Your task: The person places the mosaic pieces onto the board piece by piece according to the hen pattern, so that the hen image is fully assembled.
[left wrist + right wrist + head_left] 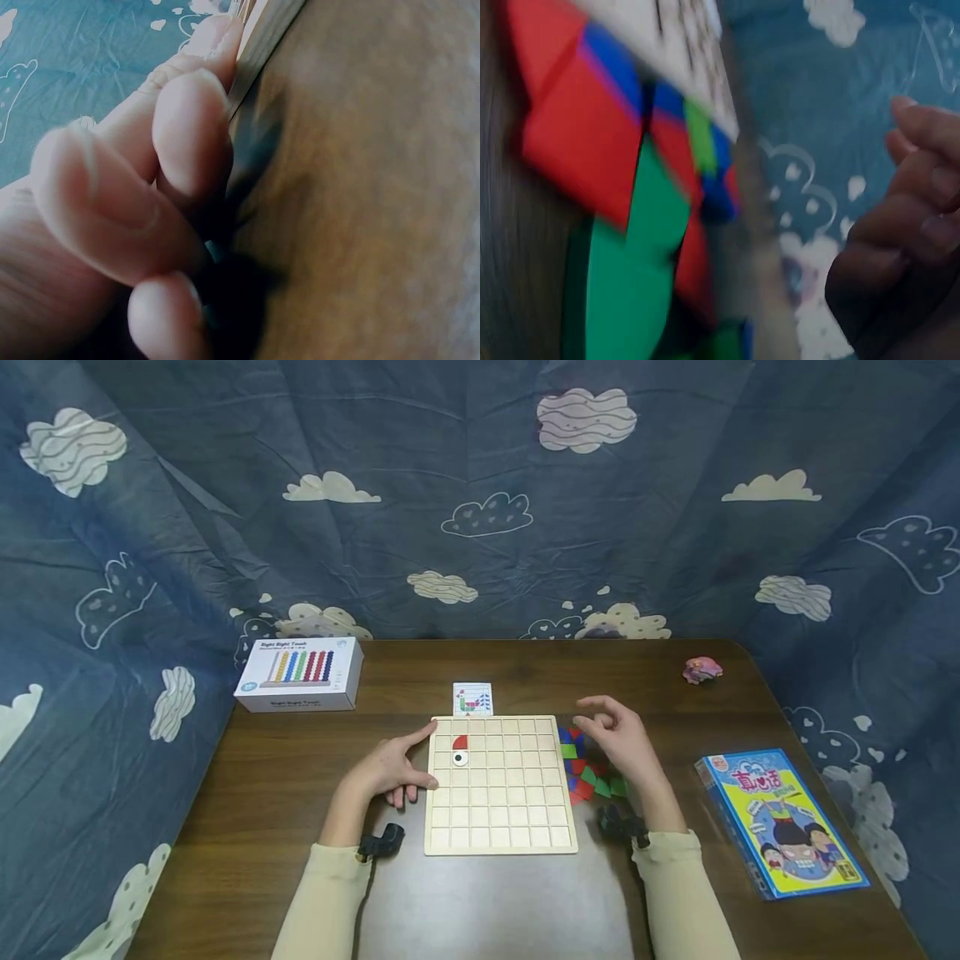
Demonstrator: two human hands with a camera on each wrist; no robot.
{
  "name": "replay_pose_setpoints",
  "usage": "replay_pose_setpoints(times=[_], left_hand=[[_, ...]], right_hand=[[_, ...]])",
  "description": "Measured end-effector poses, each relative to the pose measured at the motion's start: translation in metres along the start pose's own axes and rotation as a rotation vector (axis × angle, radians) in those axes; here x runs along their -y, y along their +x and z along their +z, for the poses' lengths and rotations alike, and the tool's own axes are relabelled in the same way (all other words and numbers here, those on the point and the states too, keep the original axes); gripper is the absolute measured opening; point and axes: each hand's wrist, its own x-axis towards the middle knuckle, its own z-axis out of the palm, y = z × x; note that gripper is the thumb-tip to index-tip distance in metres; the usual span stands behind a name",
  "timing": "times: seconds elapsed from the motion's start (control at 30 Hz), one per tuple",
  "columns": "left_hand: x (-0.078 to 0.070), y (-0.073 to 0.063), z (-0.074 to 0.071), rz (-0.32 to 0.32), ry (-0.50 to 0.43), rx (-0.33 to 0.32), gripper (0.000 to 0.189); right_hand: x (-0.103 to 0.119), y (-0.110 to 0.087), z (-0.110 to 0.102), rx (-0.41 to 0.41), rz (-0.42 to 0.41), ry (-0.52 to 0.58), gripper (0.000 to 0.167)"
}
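board (497,797) touches unclenched left fingers (415,737); tiles (587,775) lie near loosely curled, empty right fingers (603,702).

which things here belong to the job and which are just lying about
Seemingly part of the job:
wooden grid board
red piece and eye piece on it
picture card
loose coloured pieces

Probably just lying about:
white box
blue and yellow box
small pink toy
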Motion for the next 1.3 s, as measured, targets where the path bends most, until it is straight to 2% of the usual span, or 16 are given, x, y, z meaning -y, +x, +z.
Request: replay_pose_setpoints(times=[0.17, 0.3, 0.43, 0.7, 1.07, 1.3], left_hand=[[0.001, 0.0, 0.0, -0.009, 0.004, 0.002, 0.106], [0.001, 0.0, 0.0, -0.011, -0.001, 0.0, 0.106], [0.0, 0.0, 0.001, -0.005, -0.003, -0.003, 0.106], [-0.001, 0.0, 0.0, -0.003, 0.002, -0.005, 0.106], [-0.001, 0.0, 0.0, -0.007, 0.002, -0.003, 0.107], [0.001, 0.002, 0.0, -0.006, 0.004, -0.003, 0.107]], right_hand=[[-0.015, 0.006, -0.002, -0.034, 0.102, -0.223, 0.049], [-0.018, 0.007, 0.004, -0.029, 0.11, -0.393, 0.047], [-0.015, 0.006, 0.009, -0.01, 0.107, -0.476, 0.042], [-0.009, 0.004, 0.012, -0.01, 0.142, -0.512, 0.039], [-0.011, 0.003, 0.012, -0.024, 0.141, -0.528, 0.044], [-0.013, 0.005, 0.014, -0.058, 0.119, -0.551, 0.04]])
